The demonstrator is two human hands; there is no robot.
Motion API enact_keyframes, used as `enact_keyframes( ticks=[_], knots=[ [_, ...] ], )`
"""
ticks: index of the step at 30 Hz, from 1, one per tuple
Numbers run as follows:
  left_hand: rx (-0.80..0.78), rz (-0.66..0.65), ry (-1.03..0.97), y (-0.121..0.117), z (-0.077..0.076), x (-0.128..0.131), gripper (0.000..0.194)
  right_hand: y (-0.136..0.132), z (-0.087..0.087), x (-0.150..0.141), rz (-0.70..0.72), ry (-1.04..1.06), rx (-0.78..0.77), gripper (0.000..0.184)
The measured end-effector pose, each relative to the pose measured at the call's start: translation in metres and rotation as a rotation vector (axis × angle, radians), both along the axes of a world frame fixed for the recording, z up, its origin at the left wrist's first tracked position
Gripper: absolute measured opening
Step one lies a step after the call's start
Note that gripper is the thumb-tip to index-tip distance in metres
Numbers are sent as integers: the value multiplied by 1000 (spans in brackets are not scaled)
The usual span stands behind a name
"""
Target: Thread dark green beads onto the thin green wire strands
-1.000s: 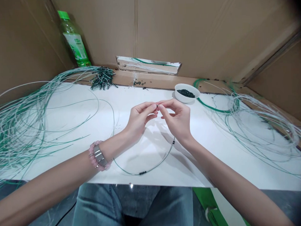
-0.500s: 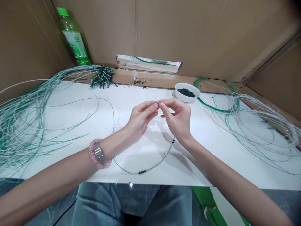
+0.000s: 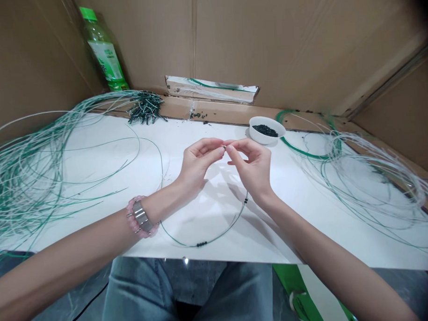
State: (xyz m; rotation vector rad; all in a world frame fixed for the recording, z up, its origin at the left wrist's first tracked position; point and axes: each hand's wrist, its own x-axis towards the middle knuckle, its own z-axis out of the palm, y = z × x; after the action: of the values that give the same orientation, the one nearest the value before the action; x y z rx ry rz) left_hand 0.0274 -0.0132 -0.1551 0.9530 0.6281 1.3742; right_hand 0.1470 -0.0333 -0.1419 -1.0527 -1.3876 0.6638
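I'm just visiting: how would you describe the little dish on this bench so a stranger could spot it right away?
Find the long white tabletop walled in by brown cardboard. At its far edge, just beyond the person's right hand, sits a small round white bowl. It's the only bowl in sight, holding tiny dark pieces, with green-and-white wire coils to its right.
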Motion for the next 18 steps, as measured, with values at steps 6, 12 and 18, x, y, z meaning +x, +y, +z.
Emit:
enact_keyframes(
  ticks=[6,12,18],
  knots=[
    [169,107,104,3,-2,-2,18,0,3,1,17,-15,-6,10],
    [225,124,171,4,0,-6,21,0,5,2,26,-43,3,8],
    [239,114,204,5,3,-7,21,1,4,4,18,-93,8,7]
  ],
)
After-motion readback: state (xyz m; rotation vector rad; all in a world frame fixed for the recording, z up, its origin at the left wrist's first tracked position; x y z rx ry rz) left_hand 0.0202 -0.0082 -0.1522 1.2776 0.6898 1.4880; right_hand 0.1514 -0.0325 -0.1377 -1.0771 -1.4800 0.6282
